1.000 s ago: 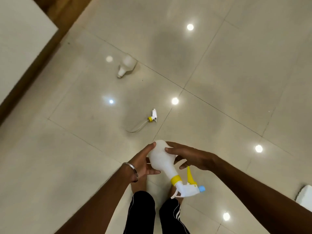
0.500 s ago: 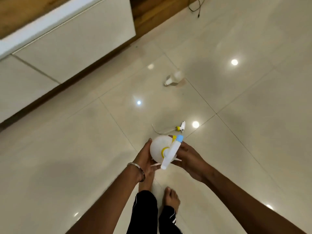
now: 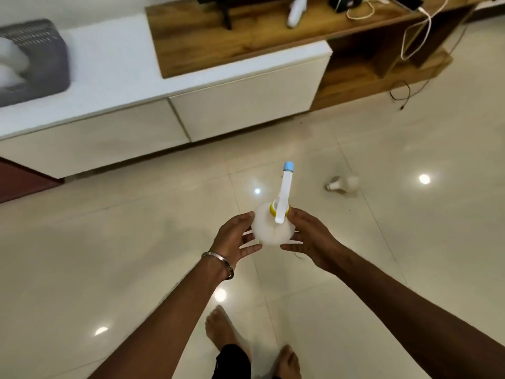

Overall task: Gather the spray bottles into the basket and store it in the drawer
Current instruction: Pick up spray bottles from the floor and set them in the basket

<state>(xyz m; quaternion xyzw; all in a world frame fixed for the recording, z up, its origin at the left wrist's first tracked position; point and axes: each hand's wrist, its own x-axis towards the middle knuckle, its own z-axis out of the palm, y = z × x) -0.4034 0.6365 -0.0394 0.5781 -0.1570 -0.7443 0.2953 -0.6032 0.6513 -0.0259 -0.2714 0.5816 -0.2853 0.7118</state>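
Both hands, left hand [image 3: 235, 239] & right hand [image 3: 308, 239], clamp the white spray bottle [image 3: 270, 228] between palms w/ nozzle pointing ahead, prob. to carry it steady to the grey basket [image 3: 41, 61] on the bench [image 3: 109, 69] up-left; a headless bottle [image 3: 343, 183] lies on the floor ahead-right.

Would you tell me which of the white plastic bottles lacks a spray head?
The white bottle lying on its side on the floor tiles, right of the hands. The held white spray bottle carries a yellow-collared trigger head with a blue nozzle.
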